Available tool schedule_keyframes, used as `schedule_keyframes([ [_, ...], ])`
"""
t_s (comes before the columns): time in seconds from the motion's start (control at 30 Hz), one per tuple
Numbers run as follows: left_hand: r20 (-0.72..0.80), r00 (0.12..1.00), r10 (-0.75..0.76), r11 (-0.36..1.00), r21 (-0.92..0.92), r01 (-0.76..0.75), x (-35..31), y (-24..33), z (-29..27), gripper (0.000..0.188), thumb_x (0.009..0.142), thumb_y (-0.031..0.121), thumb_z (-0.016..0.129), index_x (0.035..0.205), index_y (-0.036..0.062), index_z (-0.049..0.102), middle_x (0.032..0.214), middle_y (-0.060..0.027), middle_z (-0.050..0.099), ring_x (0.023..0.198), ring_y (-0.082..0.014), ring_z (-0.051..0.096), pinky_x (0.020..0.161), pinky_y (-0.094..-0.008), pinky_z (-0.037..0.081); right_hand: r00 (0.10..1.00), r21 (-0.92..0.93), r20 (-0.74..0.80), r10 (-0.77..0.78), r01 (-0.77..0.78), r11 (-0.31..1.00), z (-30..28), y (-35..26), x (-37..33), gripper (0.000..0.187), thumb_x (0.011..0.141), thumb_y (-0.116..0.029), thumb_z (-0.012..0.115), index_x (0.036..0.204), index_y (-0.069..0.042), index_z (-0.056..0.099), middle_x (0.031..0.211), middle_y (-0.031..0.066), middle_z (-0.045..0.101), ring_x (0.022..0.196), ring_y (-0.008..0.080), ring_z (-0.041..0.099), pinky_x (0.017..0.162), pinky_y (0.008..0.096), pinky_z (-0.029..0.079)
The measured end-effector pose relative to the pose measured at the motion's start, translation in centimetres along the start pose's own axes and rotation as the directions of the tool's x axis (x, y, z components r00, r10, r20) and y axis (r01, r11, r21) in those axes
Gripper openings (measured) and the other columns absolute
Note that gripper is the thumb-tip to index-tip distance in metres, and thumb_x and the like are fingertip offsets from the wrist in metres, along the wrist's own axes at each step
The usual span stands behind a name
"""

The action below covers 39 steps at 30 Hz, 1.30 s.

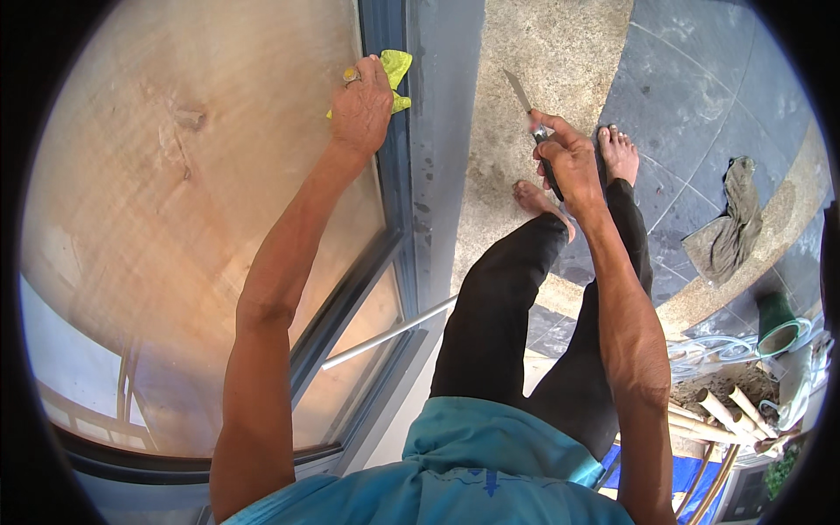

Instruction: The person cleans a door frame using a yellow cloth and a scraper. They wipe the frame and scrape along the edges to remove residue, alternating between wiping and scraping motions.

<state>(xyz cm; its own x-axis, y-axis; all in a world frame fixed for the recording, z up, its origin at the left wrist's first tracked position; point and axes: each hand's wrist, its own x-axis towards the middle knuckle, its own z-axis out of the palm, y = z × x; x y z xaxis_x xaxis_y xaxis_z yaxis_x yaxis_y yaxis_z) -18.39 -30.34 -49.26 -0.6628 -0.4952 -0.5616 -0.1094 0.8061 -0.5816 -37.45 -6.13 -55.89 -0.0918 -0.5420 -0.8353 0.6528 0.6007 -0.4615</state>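
My left hand point(361, 107) is closed on a bright yellow-green cloth point(396, 66), whose corners stick out past the fingers. It rests at the edge of a large glass pane point(201, 236), beside the dark grey window frame point(381, 26). A ring with a yellow stone sits on one finger. Away from the glass, my right hand point(573, 171) grips a knife point(549, 164) by its black handle. The knife's thin blade point(517, 90) points up and left, over the floor. Part of the cloth is hidden under my left hand.
A white pole point(389, 332) leans across the lower frame. My bare feet stand on a pebbled strip point(516, 52) and grey tiles point(691, 96). At right lie a dark rag point(733, 229), a green container point(775, 315), a coiled pale hose point(713, 350) and several bamboo poles point(722, 409).
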Motion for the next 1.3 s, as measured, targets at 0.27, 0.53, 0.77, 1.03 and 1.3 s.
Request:
schedule_keyframes([
  [0.27, 0.026, 0.987, 0.161, 0.976, -0.151, -0.155, -9.2, 3.8, 3.3, 0.054, 0.085, 0.011, 0.069, 0.135, -0.0068, 0.058, 0.106, -0.0110, 0.055, 0.090, -0.0235, 0.067, 0.064, -0.0319, 0.054, 1.000, -0.026, 0.021, 0.022, -0.021, 0.999, 0.9, 0.4, -0.1, 0.051, 0.088, 0.001, 0.056, 0.135, -0.012, 0.068, 0.074, 0.0005, 0.057, 0.055, 0.0077, 0.050, 0.045, 0.0258, 0.042],
  [0.53, 0.044, 0.988, -0.151, 0.834, -0.530, 0.151, -7.3, 2.3, 0.7, 0.049, 0.081, 0.001, 0.068, 0.129, 0.0069, 0.062, 0.105, -0.0159, 0.056, 0.080, -0.0347, 0.068, 0.063, -0.0431, 0.057, 1.000, -0.078, 0.017, 0.000, 0.002, 0.997, 1.0, 1.3, 0.5, 0.050, 0.089, 0.002, 0.055, 0.136, -0.010, 0.067, 0.073, 0.0006, 0.057, 0.055, 0.0080, 0.051, 0.044, 0.0258, 0.042],
  [0.77, 0.039, 0.998, -0.052, 0.906, -0.419, 0.064, -6.2, 2.8, 3.2, 0.052, 0.081, 0.002, 0.070, 0.131, 0.0047, 0.059, 0.105, -0.0139, 0.054, 0.078, -0.0305, 0.069, 0.060, -0.0391, 0.057, 0.999, -0.076, 0.050, 0.018, -0.014, 0.997, 2.1, 1.4, 0.3, 0.050, 0.086, 0.002, 0.056, 0.134, -0.008, 0.068, 0.072, 0.0021, 0.059, 0.055, 0.0083, 0.055, 0.049, 0.0266, 0.046],
  [1.03, 0.191, 0.981, -0.045, 0.921, -0.373, 0.115, -14.7, 7.7, 4.8, 0.060, 0.079, 0.008, 0.073, 0.136, -0.0013, 0.057, 0.106, -0.0114, 0.054, 0.083, -0.0233, 0.069, 0.064, -0.0312, 0.059, 0.998, -0.096, 0.063, 0.016, -0.010, 0.995, 1.3, 2.2, 0.3, 0.052, 0.089, 0.000, 0.054, 0.139, -0.008, 0.064, 0.079, 0.0036, 0.063, 0.059, 0.0092, 0.057, 0.046, 0.0247, 0.047],
  [1.3, 0.193, 0.958, -0.214, 0.750, -0.595, 0.288, -10.8, 7.9, 3.9, 0.062, 0.082, 0.000, 0.068, 0.142, -0.0032, 0.051, 0.108, -0.0155, 0.052, 0.084, -0.0329, 0.068, 0.068, -0.0381, 0.060, 0.998, -0.074, 0.054, -0.011, 0.015, 0.997, 1.9, 2.7, 0.3, 0.050, 0.088, 0.002, 0.054, 0.134, -0.010, 0.068, 0.073, 0.0016, 0.058, 0.051, 0.0083, 0.052, 0.045, 0.0256, 0.042],
])
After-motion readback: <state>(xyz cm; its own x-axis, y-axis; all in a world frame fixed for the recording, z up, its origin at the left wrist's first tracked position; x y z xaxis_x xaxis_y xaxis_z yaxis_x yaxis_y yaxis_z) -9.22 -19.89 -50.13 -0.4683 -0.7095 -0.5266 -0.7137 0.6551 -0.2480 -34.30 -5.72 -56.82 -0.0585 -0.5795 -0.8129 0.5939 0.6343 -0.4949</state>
